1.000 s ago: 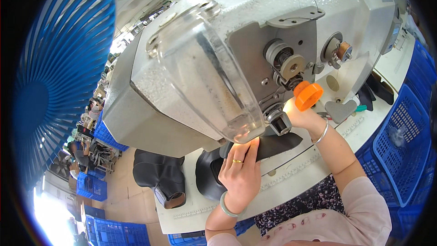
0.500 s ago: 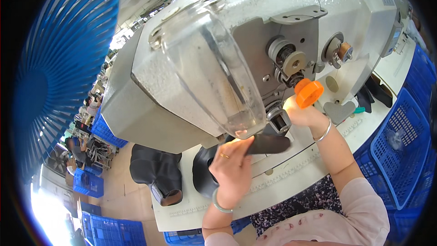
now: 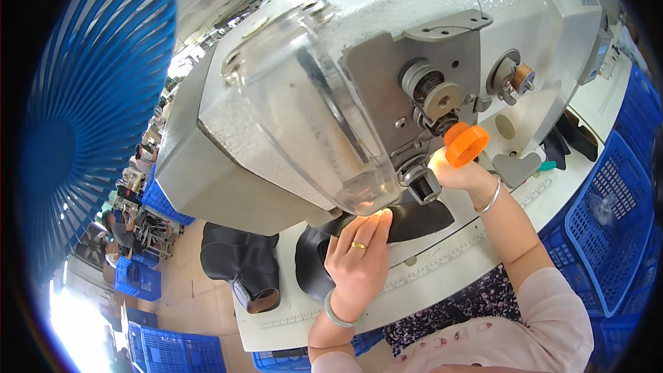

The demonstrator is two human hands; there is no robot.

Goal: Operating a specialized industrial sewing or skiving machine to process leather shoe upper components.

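My left hand (image 3: pixel 357 262), a gold ring on one finger, grips the edge of a black leather-like piece (image 3: pixel 425 220) below the sewing machine's head (image 3: pixel 255 152). Its fingers are close together, with the tips by the lower end of the clear plastic guard (image 3: pixel 314 110). The piece stretches right from these fingers. My right hand (image 3: pixel 452 171) reaches in behind the orange knob (image 3: pixel 466 145); its fingers are hidden by the knob and the metal parts beside it. Where the needle meets the work is hidden too. More black material (image 3: pixel 312 262) lies left of my left hand.
A black boot-shaped upper (image 3: pixel 242 266) rests at the table's (image 3: pixel 276 330) left end. Further black pieces (image 3: pixel 573 139) lie at the right, near a green-handled tool (image 3: pixel 547 166). Blue crates (image 3: pixel 608 228) stand right of the table. A blue fan (image 3: pixel 103 97) fills the left side.
My left hand has turned and settled with its fingers together on the black piece. That piece now shows longer and lower to the right. My right hand has barely moved.
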